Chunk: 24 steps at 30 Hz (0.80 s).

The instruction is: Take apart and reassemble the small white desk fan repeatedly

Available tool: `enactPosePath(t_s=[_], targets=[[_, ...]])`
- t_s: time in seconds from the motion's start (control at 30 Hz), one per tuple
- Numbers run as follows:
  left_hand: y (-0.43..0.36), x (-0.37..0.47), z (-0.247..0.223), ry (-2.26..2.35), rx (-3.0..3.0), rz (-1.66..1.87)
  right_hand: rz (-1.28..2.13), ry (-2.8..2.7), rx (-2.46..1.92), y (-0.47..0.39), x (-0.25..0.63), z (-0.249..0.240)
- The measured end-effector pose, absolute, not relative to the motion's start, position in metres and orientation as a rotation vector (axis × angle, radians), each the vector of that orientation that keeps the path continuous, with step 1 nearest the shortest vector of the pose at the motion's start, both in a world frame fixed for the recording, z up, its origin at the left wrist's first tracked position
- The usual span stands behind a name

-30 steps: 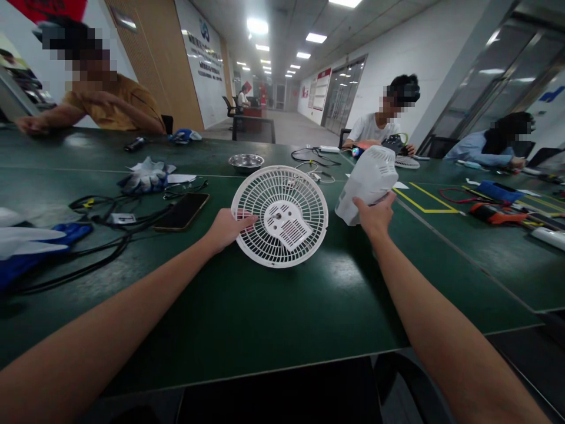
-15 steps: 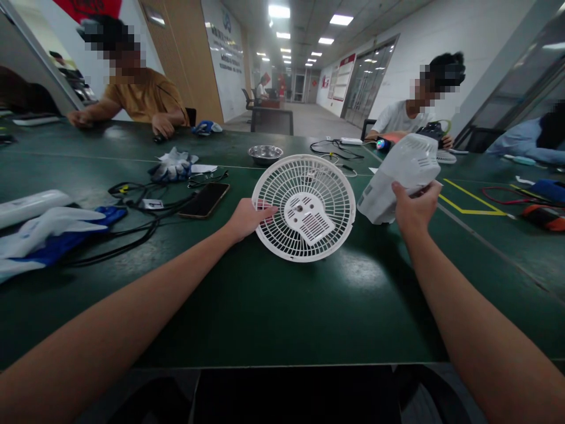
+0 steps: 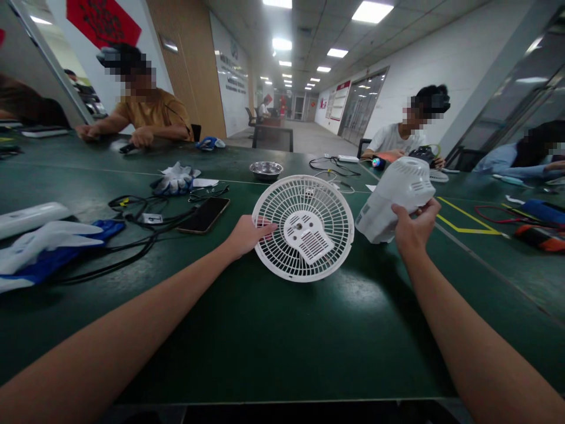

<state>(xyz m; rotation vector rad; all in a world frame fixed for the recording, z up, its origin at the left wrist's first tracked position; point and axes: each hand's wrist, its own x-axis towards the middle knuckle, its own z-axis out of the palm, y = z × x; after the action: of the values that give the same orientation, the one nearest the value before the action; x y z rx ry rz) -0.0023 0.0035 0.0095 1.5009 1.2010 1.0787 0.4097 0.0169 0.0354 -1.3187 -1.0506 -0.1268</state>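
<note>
My left hand (image 3: pixel 247 237) grips the left rim of a round white fan grille (image 3: pixel 296 259), thumb laid over its slats. The grille is tilted toward me above the green table (image 3: pixel 282 347), its solid vented centre plate facing me. On the right, my right hand (image 3: pixel 415 228) is closed around a white plastic fan housing (image 3: pixel 383 203) with vent slots at its upper end. Grille and housing are held apart, a narrow gap between them. The fingers behind the housing are partly hidden.
Behind the grille stands a metal bowl (image 3: pixel 266 171). To the left lie a phone (image 3: pixel 203 214), black cables (image 3: pixel 145 241), work gloves (image 3: pixel 175 179) and a blue-and-white bundle (image 3: pixel 53 244). An orange-and-black tool (image 3: pixel 541 237) lies far right. Two people (image 3: pixel 152 112) (image 3: pixel 399 135) sit across the table.
The whole view has tilted up, so everything sits lower in the picture. Both hands keep their hold on the grille and housing, with hardly any shift between them. The left co-worker's hands have moved.
</note>
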Motion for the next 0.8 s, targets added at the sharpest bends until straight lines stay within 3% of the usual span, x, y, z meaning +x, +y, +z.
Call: enactPosePath(t_s=[0.47, 0.8], targets=[[0.002, -0.002, 0.011, 1.179, 1.497, 1.073, -0.478, -1.253, -1.247, -0.012, 0.38, 0.059], [0.004, -0.001, 0.011, 1.174, 1.527, 1.063, -0.023, -1.509, -1.493, -0.015, 0.333, 0.04]])
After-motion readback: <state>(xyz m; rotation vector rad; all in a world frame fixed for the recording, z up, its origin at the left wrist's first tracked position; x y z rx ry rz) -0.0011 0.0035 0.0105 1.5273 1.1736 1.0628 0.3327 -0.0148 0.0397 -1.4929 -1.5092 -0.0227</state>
